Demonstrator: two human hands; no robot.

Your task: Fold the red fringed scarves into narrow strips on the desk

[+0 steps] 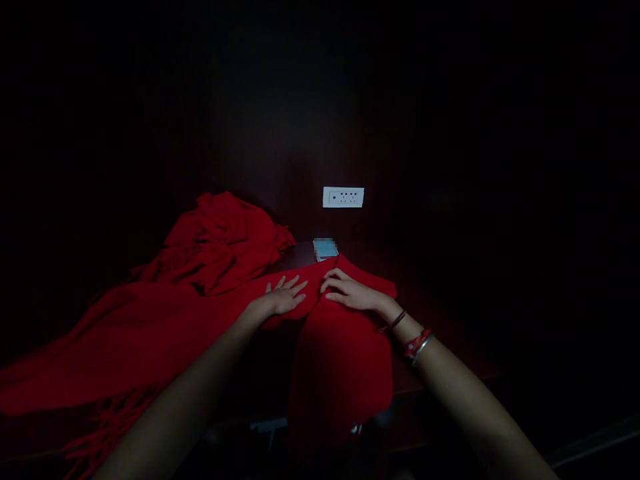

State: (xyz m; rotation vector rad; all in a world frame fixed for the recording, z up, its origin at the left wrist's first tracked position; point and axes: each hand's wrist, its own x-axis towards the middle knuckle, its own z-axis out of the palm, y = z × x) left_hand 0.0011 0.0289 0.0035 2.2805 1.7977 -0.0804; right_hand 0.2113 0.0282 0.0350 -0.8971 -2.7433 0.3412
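A long red fringed scarf (165, 327) lies across a dark tabletop, running from the lower left to the middle. Its right part (345, 360) turns at a diagonal fold and hangs over the front edge. On the flat stretch left of that fold rests my left hand (286, 297), open, palm down with fingers spread and a ring on one finger. My right hand (350, 293) has its bent fingers closed at the scarf's folded edge; the cloth under the fingertips is partly hidden. Bracelets circle my right wrist.
Behind the scarf at left is a crumpled heap of red fringed cloth (220, 233). A small light-blue packet or box (325, 249), partly blurred, sits just beyond the scarf. On the dark back wall is a white socket panel (343, 197). Much of the surroundings is too dark to make out.
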